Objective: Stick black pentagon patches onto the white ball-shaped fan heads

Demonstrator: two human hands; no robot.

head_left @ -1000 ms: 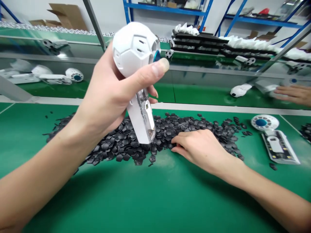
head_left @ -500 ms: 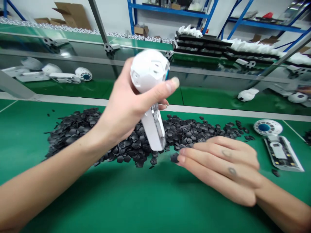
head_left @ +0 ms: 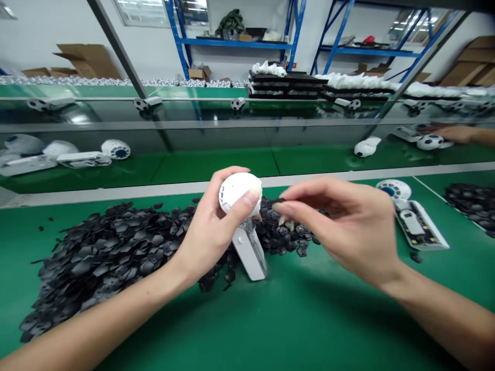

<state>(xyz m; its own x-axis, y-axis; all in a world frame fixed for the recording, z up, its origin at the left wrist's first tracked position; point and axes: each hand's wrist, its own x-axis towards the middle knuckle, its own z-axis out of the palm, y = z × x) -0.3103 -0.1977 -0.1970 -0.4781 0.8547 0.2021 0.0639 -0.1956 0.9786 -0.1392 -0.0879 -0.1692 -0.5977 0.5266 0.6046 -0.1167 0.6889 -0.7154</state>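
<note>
My left hand is closed round a white ball-headed device, thumb across the round head. Its flat white handle slants down toward the green tabletop. At the right of the head, my right hand pinches a small black plastic piece between thumb and fingertips, a short gap away from the head. Behind and below both hands spreads a heap of black pentagon-shaped pieces; part of it is hidden by the hands and the device.
Another white device lies on the right, its handle showing gold-coloured spots. Farther right is a second black heap. Beyond the pale ledge, a green conveyor carries white devices. A co-worker's hand reaches in at the far right.
My right hand has lifted from the tabletop with the black piece, up beside the ball head. The device has turned in my left hand. The camera view has tilted up.
</note>
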